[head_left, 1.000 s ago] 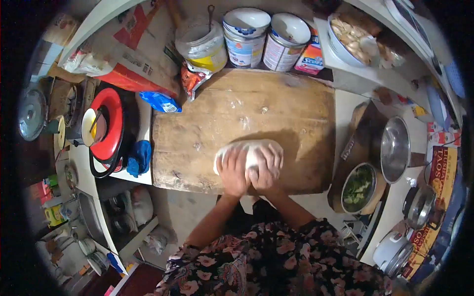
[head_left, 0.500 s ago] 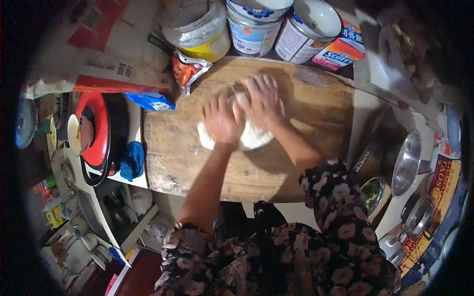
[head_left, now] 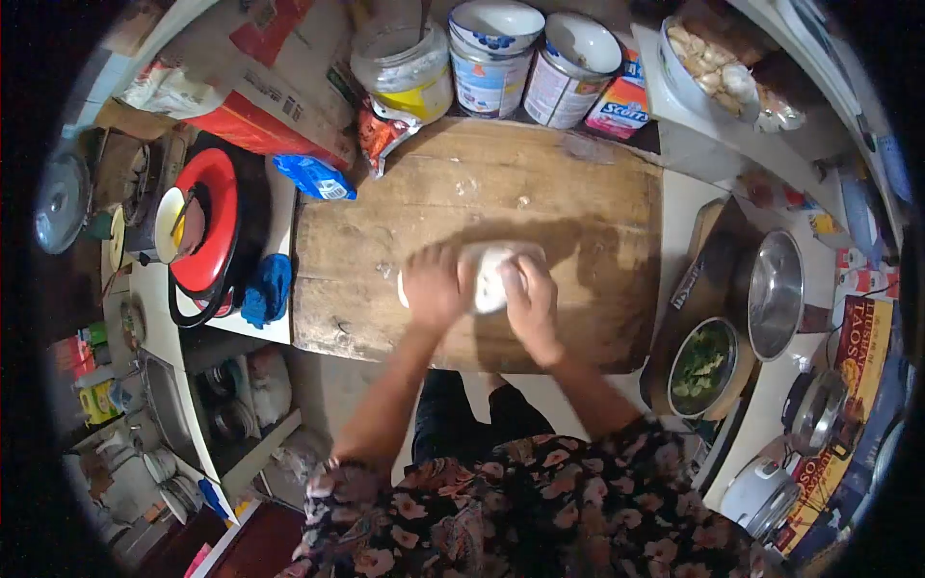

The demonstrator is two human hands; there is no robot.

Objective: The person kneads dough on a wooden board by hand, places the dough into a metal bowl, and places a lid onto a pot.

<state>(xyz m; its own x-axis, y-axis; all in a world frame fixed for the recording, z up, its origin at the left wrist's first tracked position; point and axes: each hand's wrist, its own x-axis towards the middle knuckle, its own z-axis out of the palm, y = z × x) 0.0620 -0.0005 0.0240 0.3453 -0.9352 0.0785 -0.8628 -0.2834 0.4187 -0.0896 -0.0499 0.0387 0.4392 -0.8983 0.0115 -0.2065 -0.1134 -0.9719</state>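
Observation:
A white lump of dough [head_left: 491, 281] lies on the wooden board [head_left: 385, 212], toward its front edge. My left hand [head_left: 436, 287] covers the dough's left part, its fingers bent over the top, and a little white shows past its outer side. At the right end, my right hand [head_left: 530, 299] has its fingers curled round the dough. Both hands are slightly blurred, and their palms hide much of the dough's underside and ends.
Behind the board stand a glass jar [head_left: 405, 72], cans topped with bowls [head_left: 496, 27] and a Scott box [head_left: 619, 108]. A red basin [head_left: 207, 226] sits left. On the right are a bowl of greens [head_left: 701, 368] and a steel bowl [head_left: 777, 294].
Both hands have come back toward my body with the dough. Where they pressed down flat over a wide mass, they now curl round its two ends. The camera view has shifted.

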